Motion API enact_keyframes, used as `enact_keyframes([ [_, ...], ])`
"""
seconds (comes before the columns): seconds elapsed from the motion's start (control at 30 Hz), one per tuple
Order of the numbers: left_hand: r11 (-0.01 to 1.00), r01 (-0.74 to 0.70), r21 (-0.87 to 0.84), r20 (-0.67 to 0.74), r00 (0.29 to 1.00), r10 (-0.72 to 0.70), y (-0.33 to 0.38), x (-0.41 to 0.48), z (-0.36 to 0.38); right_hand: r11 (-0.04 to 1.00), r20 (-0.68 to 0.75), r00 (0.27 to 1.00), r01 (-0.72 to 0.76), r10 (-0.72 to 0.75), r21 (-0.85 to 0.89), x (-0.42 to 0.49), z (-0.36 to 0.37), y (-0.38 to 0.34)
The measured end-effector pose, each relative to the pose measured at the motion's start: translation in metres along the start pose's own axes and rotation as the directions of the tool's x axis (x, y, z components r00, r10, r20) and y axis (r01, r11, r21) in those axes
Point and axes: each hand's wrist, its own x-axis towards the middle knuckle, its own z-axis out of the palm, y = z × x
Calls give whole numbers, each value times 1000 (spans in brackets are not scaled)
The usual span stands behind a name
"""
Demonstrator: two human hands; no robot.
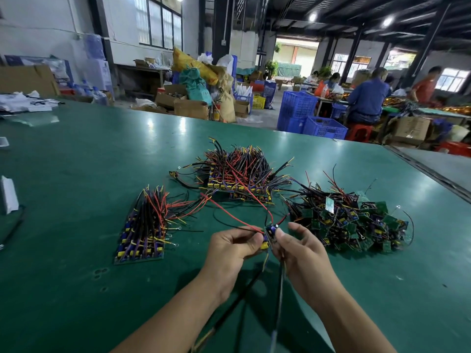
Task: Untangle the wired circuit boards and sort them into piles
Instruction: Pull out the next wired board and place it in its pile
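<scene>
Above the green table (76, 159), my left hand (233, 247) and my right hand (302, 253) both pinch one small wired circuit board (269, 234) between them. Its red and black wires trail toward the far pile and down toward me. A neat pile of boards with aligned wires (145, 226) lies at the left. A second ordered pile (238, 175) sits farther back in the middle. A tangled heap of green boards and wires (354, 220) lies at the right, just beyond my right hand.
White plastic bags (9, 194) lie at the table's left edge. Papers (23, 103) sit at the far left corner. Beyond the table stand blue crates (311, 118), cardboard boxes and seated people at another bench. A gap runs along the right table edge (428, 169).
</scene>
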Motion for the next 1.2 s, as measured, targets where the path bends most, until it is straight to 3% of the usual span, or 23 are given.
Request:
enact_keyframes([
  [0.17,993,-49,109,-28,998,53,0,2,-4,998,7,999,-38,38,-42,0,-2,1],
  [0.27,984,-79,159,-18,996,83,-1,1,-4,971,22,999,45,-41,-233,-1,-3,1],
  [0.43,992,-9,129,-39,999,14,-4,2,-5,763,115,966,255,-233,-593,-1,-9,-2],
  [0.57,997,69,33,-58,996,-67,-2,5,-5,742,165,967,254,-193,-621,-1,-10,-3],
  [0.67,993,92,70,-64,994,-88,-1,6,-7,677,216,970,234,-113,-698,-1,-14,-2],
  [0.77,992,107,71,-81,992,-101,-1,6,-7,533,340,939,313,-51,-786,-3,-19,-2],
  [0.83,989,129,72,-99,988,-121,-2,5,-7,347,422,905,413,-55,-842,-2,-19,0],
  [0.87,988,136,79,-107,986,-128,-2,5,-7,258,437,897,439,-71,-860,-2,-18,1],
  [0.93,985,145,97,-99,986,-135,-1,5,-7,190,423,896,443,-136,-876,-2,-16,1],
  [1.0,982,138,127,-67,989,-130,-1,4,-7,234,401,899,433,-173,-870,-2,-16,0],
  [1.13,975,110,191,-15,994,-109,0,6,-7,483,297,947,320,-126,-815,-2,-17,-2],
  [1.2,980,117,159,45,991,-125,3,8,-7,547,253,960,274,-116,-791,0,-17,-2],
])
